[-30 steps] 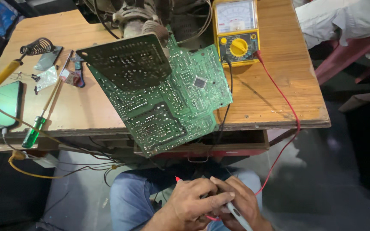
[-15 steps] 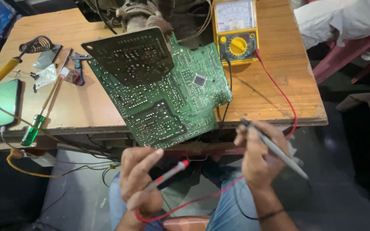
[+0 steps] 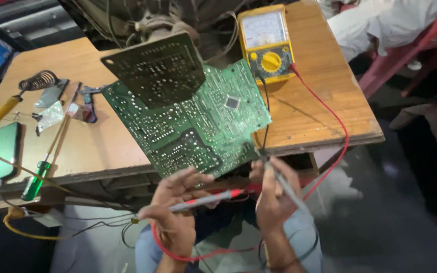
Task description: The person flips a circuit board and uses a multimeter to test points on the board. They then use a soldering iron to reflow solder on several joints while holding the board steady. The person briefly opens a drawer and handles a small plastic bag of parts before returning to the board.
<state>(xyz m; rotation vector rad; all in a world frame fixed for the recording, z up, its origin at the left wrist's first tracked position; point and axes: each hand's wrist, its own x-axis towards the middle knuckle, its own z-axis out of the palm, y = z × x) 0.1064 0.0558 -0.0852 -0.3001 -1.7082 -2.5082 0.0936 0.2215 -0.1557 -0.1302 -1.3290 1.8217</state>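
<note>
The left hand [image 3: 175,215] is curled closed around a red test probe [image 3: 206,200], which lies nearly level with its red tip pointing right, just below the near edge of a green circuit board [image 3: 193,121]. The right hand [image 3: 275,194] is closed in a pinch around a grey-black test probe [image 3: 284,184], whose tip points up and left to the board's near right corner; whether the tip touches the board is too small to tell.

The circuit board rests tilted on a wooden table [image 3: 324,101], its near corner hanging over the table's front edge above both hands. A darker perforated panel [image 3: 158,71] covers the board's far left part, and a small square chip [image 3: 232,102] sits toward the board's right side.

Just beyond the board's far right corner stands a yellow meter [image 3: 266,43] with a pale dial face above and a round yellow knob below. A red lead [image 3: 332,121] and a black lead [image 3: 265,111] run from the meter toward the hands.

Left of the board lie a small clear plastic packet [image 3: 50,116], a coiled wire stand [image 3: 39,81], a green-handled screwdriver [image 3: 40,172], and, farthest left, a phone [image 3: 2,151] with a green-lit screen.
</note>
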